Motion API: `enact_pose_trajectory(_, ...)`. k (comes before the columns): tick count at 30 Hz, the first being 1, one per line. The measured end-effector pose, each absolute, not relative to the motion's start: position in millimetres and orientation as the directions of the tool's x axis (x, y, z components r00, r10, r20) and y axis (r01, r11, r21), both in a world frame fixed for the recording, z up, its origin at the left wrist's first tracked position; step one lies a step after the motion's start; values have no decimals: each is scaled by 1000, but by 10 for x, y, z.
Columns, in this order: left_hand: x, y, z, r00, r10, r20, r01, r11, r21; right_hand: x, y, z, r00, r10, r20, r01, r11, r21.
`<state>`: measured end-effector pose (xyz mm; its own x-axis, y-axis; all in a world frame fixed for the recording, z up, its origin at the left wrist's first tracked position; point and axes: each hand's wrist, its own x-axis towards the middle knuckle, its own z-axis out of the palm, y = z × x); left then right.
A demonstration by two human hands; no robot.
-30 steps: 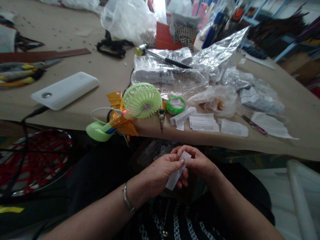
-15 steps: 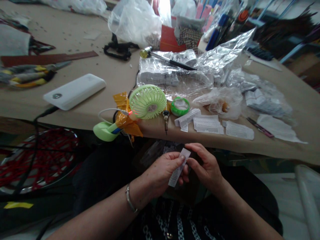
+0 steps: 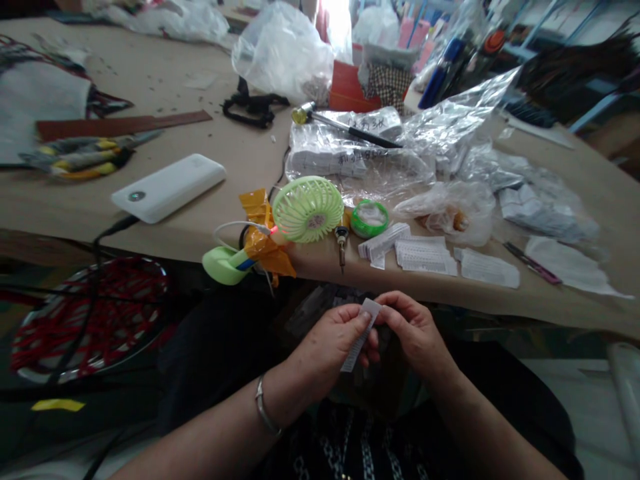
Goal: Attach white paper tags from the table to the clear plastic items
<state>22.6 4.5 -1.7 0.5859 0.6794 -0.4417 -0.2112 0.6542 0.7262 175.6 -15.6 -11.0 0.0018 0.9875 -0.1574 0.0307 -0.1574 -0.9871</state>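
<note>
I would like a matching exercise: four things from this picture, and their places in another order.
1. bracelet
2. yellow-headed hammer
3. paper strip
4. white power bank

A. on the table, left of the green fan
B. held in the left hand
C. around the left wrist
D. lying on clear plastic packaging

Pairs: 1-C, 2-D, 3-B, 4-A

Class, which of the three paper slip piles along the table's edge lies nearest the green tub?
The leftmost pile, beside the green tub; the middle pile and rightmost pile lie farther.
</note>
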Motion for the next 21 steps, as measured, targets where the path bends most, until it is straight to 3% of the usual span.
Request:
enact_pose_trajectory(4,201,46,13,555,701,-449,-188,631,753,1695,-96,-163,-49,963,-264,-197,-268,-943)
enact_pose_trajectory(7,182,52,27,532,721,-445,-174,607,775,1655,-65,-173,-119,954,-274,-276,-297,-914)
enact_pose_trajectory(17,110,64,81,471,775,-421,-149,540,828,1565,-4,-206,-121,952,-281,-241,-303,-922)
enact_pose_trajectory(21,53,110,41,407,843,-351,-63,410,910,1513,65,-191,-68,974,-215,-176,-224,-959)
